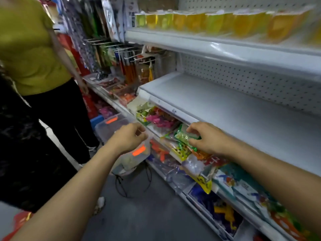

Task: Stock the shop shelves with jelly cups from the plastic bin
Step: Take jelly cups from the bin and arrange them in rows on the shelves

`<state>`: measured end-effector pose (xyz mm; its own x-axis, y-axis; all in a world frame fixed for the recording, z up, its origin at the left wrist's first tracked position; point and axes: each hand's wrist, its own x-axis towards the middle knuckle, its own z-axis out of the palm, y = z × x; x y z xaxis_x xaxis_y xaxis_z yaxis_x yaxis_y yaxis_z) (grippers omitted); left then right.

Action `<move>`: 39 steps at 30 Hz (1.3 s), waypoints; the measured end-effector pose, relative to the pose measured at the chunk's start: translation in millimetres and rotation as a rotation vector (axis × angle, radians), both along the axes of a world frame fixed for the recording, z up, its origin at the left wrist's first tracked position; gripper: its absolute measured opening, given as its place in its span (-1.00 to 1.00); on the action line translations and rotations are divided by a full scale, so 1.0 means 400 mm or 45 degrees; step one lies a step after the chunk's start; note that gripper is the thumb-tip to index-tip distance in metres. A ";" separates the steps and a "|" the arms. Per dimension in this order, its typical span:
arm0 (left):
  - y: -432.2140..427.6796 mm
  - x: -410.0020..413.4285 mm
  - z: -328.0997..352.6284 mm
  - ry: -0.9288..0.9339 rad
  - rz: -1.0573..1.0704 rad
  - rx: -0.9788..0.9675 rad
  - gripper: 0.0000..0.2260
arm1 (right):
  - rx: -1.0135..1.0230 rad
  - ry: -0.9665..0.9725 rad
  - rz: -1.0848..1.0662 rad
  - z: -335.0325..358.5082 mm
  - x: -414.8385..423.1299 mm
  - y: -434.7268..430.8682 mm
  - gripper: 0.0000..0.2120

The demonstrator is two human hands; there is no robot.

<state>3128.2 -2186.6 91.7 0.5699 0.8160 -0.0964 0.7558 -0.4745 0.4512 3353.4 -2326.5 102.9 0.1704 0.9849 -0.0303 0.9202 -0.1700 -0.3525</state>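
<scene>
Forearms outstretched, my right hand (206,139) pinches a green packet (186,137) below the bare middle shelf (225,110). My left hand (128,138), fingers curled on nothing visible, hovers over the clear plastic bin (107,127). Jelly cups (208,21) line the top shelf (191,44); a person (29,49) stands at left.

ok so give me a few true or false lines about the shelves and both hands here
1. The top white shelf carries a row of yellow jelly cups. True.
2. The middle white shelf is packed with cups. False: its visible part holds nothing.
3. The right hand pinches a shiny green packet. True.
4. The left hand rests on the top shelf. False: it is low down, in front of the clear plastic bin with orange latches.
</scene>
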 end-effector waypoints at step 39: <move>0.897 -0.005 -1.157 0.628 0.350 -0.841 -0.71 | -1.098 -0.642 0.642 -1.126 -0.213 1.235 -0.69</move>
<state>3126.2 -1828.0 -371.2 0.1296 0.6083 -0.7830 0.9870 -0.0031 0.1609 3268.3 -1832.3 -347.4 -0.0569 0.6277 -0.7764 0.9572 0.2554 0.1363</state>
